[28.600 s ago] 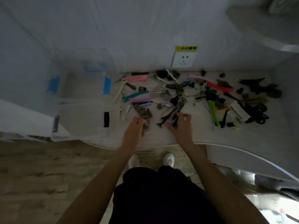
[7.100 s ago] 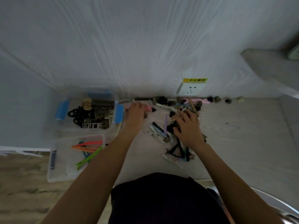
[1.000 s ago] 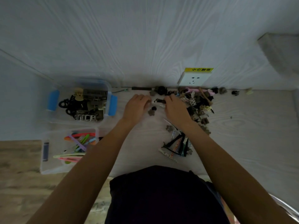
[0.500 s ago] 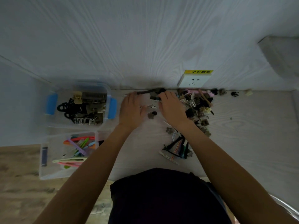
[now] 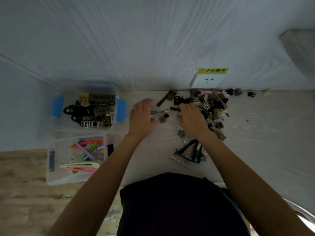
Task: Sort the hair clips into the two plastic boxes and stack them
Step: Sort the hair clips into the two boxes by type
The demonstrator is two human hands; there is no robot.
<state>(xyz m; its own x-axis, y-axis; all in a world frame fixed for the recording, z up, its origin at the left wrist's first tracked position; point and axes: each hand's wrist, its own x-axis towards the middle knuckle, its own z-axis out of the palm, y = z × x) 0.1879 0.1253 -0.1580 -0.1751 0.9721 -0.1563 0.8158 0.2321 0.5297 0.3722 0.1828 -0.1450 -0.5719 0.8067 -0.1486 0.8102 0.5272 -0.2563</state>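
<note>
I keep both hands, left (image 5: pixel 141 116) and right (image 5: pixel 192 119), flat and empty over the loose clips (image 5: pixel 162 116) on the tabletop (image 5: pixel 255 133), ready to rake them together.

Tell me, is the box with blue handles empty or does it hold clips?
It holds clips: dark and metal ones lie inside the box with blue handles.
</note>
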